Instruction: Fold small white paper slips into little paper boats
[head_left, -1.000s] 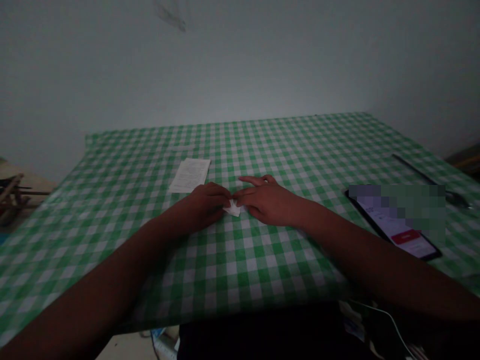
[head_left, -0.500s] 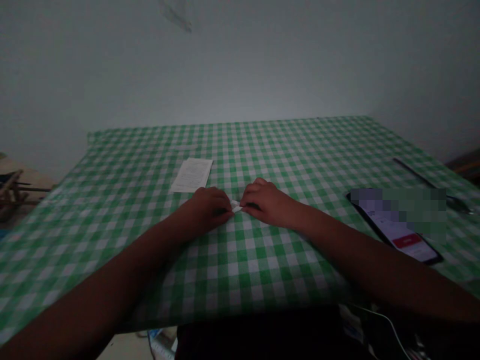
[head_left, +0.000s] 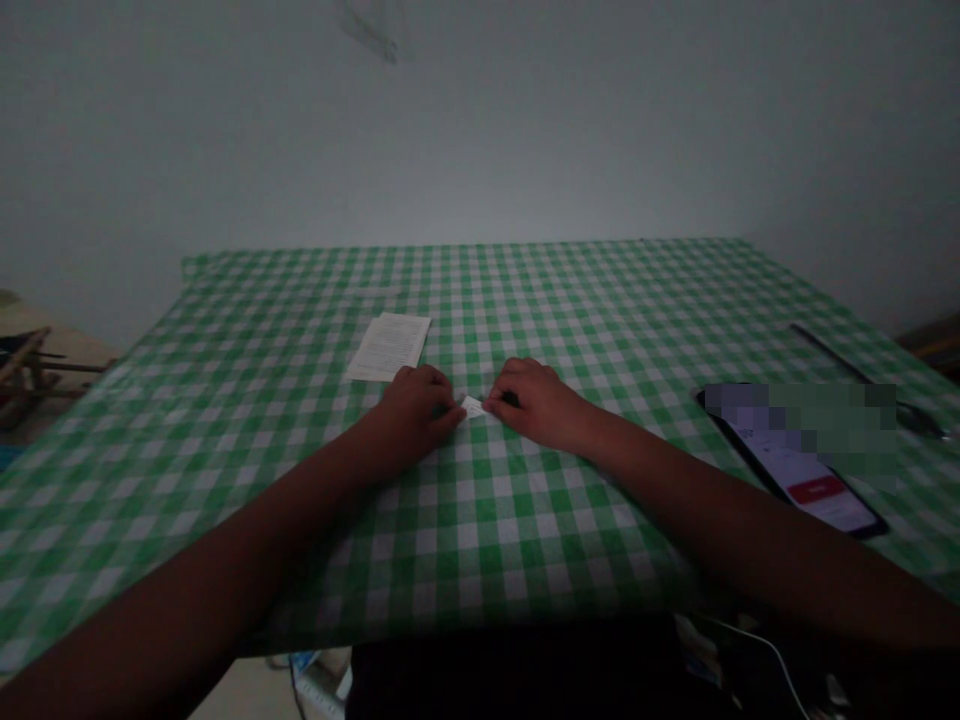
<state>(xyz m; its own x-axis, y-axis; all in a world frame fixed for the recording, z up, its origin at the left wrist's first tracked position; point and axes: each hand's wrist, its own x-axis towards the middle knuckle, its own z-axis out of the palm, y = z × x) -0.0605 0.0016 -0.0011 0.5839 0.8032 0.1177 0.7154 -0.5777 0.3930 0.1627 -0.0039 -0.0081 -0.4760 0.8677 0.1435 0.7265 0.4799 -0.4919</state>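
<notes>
Paper piece, small, white and apparently folded, in the narrow gap between the two hands, close to the near-middle of the desk; cannot tell whether resting on the checked cloth or raised slightly. Left hand at one end, thumb and curled fingers together, pinching the left edge of the paper. Right hand opposite, thumb and forefinger pinching the right edge, remaining fingers curled inward, probably to keep clear of so tiny a surface. Held from both ends, most likely for steadiness, with the middle open to view. Forearms low over the cloth, seemingly for support during fine finger work. Printed sheets flat just beyond the left hand, slightly offset from one another, within reach yet outside the working spot. Phone well off to the right, screen up and lit, beyond the right forearm, perhaps placed there for easy viewing. Dark slender object past the phone, partly lost behind blurring, identity unclear.
</notes>
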